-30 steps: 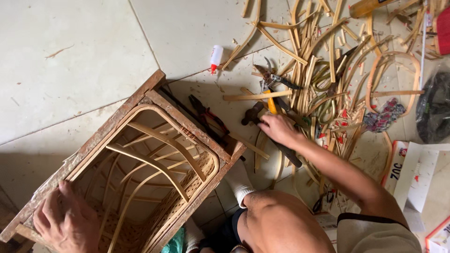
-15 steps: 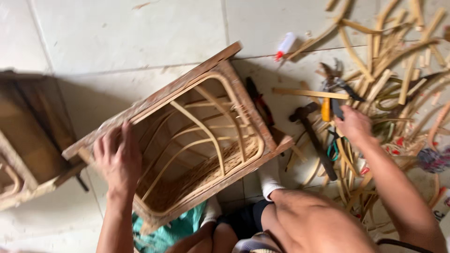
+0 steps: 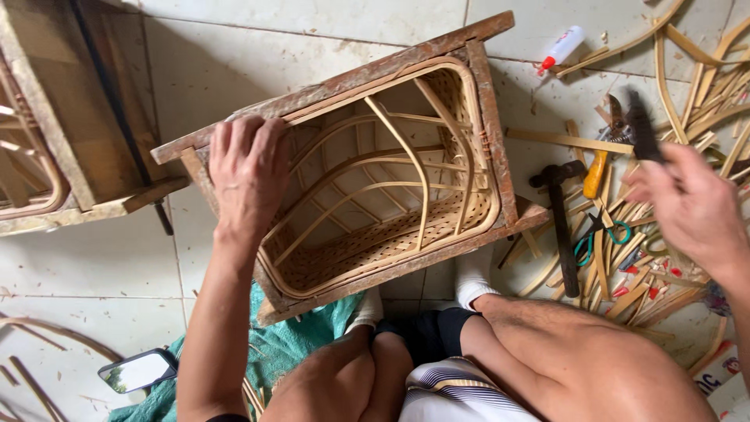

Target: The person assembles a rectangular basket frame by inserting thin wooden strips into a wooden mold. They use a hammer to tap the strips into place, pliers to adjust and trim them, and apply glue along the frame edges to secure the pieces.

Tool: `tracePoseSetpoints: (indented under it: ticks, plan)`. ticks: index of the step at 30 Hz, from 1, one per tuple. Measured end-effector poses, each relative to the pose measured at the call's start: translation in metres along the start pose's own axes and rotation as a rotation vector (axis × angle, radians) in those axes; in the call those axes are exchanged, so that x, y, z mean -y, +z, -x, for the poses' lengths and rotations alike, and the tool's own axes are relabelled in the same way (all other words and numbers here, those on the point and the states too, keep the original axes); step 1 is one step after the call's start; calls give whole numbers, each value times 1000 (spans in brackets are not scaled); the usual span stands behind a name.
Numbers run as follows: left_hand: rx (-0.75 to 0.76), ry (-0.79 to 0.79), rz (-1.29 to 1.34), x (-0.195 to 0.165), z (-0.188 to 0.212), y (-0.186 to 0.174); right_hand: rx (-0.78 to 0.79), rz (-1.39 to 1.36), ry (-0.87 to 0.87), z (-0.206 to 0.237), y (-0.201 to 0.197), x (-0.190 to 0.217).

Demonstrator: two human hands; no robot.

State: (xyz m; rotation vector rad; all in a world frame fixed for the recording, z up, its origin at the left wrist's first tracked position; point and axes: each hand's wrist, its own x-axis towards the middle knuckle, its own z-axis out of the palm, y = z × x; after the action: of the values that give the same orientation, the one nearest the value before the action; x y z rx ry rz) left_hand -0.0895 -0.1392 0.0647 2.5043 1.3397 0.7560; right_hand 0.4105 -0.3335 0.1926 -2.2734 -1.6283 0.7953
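The tiled floor point(image 3: 328, 23) carries everything here. Biggest on it is the wooden frame point(image 3: 344, 82) with a half-woven rattan basket point(image 3: 391, 234) set inside, lying between the person's knees and the top of the view. Its long axis runs from lower left to upper right, with the open mouth facing up toward the camera and the far corner pointing to the upper right. Against half a second ago the frame fills more of the view and sits closer to the centre, and the second wooden frame point(image 3: 55, 101) at the left edge shows less of itself.

The left hand point(image 3: 248, 176) lies flat over the near-left rim of the frame, fingers spread and curled over the edge onto the rattan, pressing rather than clenched; it has shifted a little along the rim since the earlier picture. The right hand point(image 3: 691, 207), which a moment ago was down among the tools, has come up off the pile and now hovers over it, blurred, fingers closed round a dark tool point(image 3: 642, 129) that sticks up and away from the person.

To the right of the frame is a loose heap of rattan strips point(image 3: 703, 86). On it lie a hammer point(image 3: 558, 227), handle pointing toward the person, an orange-handled tool point(image 3: 595, 173) just beside it, and green-handled scissors point(image 3: 598, 234). A small white glue bottle point(image 3: 562, 48) with a red tip lies near the frame's far corner. A teal cloth point(image 3: 305, 344) sits under the legs, and a small mirror point(image 3: 137, 369) lies at the lower left.
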Motion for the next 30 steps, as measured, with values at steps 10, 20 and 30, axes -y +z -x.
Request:
tracePoseSetpoints:
  ticks: [10,20,30]
  plan:
    - [-56,-88,8,-4,-16,6,355,412,-762,-151,96,216]
    - [-21,-156,25,-5,-30,8,344,829,-905,-185,113,275]
    - [20,-175,16,-7,-29,10,646,1061,-790,-202,128,347]
